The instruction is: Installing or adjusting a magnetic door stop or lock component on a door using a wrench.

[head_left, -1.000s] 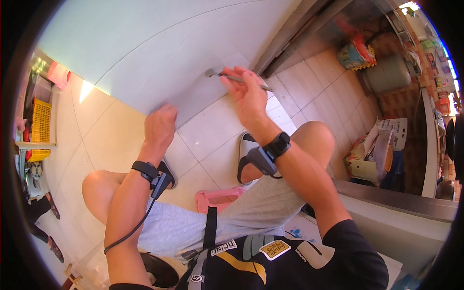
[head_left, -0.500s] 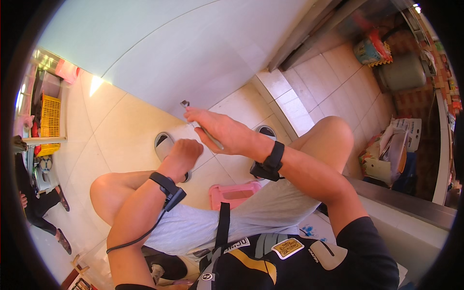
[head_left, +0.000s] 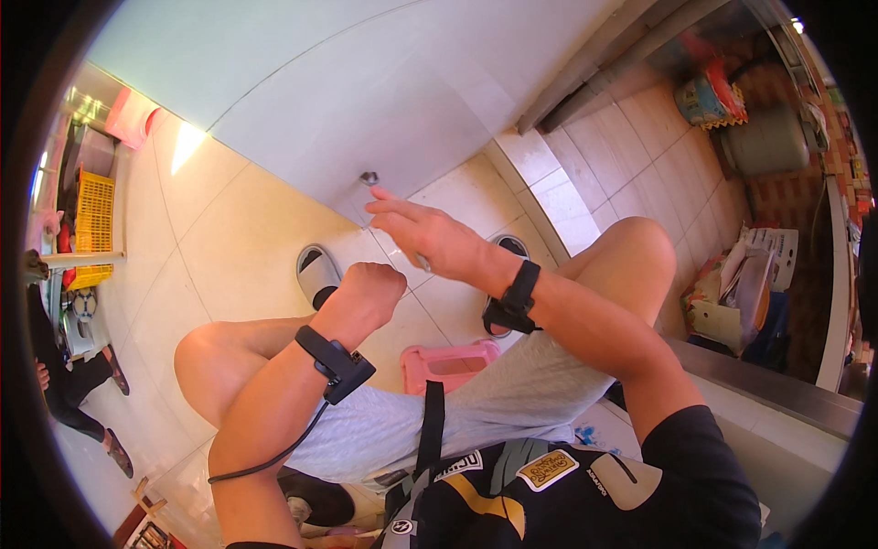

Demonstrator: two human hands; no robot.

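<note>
My right hand (head_left: 430, 238) is wrapped loosely round a slim metal tool (head_left: 369, 177), mostly hidden behind my fingers; its small head shows past my fingertips, against the lower part of a large pale grey panel (head_left: 338, 101). Whether the head touches the panel I cannot tell. My left hand (head_left: 370, 293) is curled closed just below and left of my right hand, and I cannot make out whether anything is inside it. A pink plastic stool (head_left: 414, 366) stands low on the tiled floor between my bent legs.
A person in dark trousers (head_left: 69, 384) is at the far left, beside shelving with yellow crates (head_left: 94, 210) and a pink container (head_left: 130, 119). A tiled step (head_left: 558, 197) runs right of the panel. A grey gas cylinder (head_left: 764, 146) and piled cardboard (head_left: 722, 302) stand at the right.
Since a second ago my right hand has dropped down and left with the tool, turning over. My left hand has moved right and down, away from the panel's edge. The view has shifted slightly.
</note>
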